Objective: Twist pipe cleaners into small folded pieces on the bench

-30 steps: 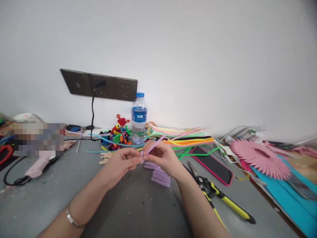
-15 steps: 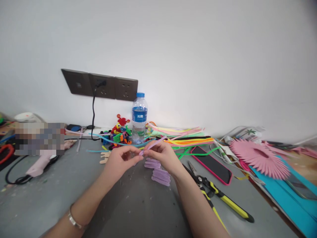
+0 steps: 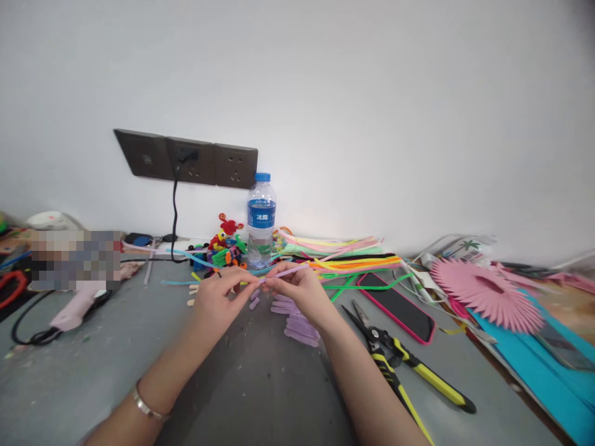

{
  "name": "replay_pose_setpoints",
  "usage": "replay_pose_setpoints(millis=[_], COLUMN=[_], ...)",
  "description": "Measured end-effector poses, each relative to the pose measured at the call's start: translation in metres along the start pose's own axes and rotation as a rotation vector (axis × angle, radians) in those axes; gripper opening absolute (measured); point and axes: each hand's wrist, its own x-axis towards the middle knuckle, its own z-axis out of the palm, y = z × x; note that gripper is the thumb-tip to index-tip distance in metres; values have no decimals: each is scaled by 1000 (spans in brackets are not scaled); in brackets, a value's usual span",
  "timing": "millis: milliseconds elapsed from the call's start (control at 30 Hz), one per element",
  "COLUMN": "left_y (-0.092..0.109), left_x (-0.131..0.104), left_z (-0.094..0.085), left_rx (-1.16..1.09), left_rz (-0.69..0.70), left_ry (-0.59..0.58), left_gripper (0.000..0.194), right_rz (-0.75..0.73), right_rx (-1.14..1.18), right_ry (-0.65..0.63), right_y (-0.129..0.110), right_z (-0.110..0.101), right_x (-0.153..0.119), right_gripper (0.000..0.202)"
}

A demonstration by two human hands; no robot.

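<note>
Over the middle of the matte grey tabletop (image 3: 260,390), your two forearms come in from the lower left and lower right and draw together into an upturned V. Your left hand (image 3: 218,300) is angled up and to the right, its thumb and forefinger pinched narrowly on the left end of a thin, fuzzy lilac stem (image 3: 290,271). A shiny silver metal bracelet (image 3: 147,406) circles that wrist. Your right hand (image 3: 303,292) leans up and to the left, back of the hand outward, its thumb and fingers closed on the same stem just beside your left fingertips. The stem's free length slants up to the right above your right hand.

Under and beside your right hand, on the tabletop, lie folded fuzzy purple strips (image 3: 302,329) in two neighbouring groups; short fuzzy purple pieces (image 3: 254,301) lie between your hands. To the right of your right wrist rest black-and-yellow metal cutters (image 3: 374,334), blades parted, near a black-screened phone with a pink edge (image 3: 397,308). Beyond your hands, a clear plastic bottle with a blue cap and label (image 3: 261,217) stands upright beside small multicoloured fuzzy figures (image 3: 223,248).
</note>
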Motion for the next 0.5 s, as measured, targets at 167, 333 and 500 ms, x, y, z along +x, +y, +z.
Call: replay_pose_setpoints(millis=[167,333,500], left_y=[3,2,2], left_x=[0,0,1], left_z=[1,5,10], left_rx=[-18,-210,-432], left_rz=[1,-194,-351], left_ry=[-2,10,26], left_gripper=[6,6,17], right_rz=[-2,-63,-120], right_rx=[-21,-17,39], right_ry=[-28,61,140], right_y=[3,7,9], right_z=[-4,-2,10], right_x=[1,2,1], right_gripper=[26,27,28])
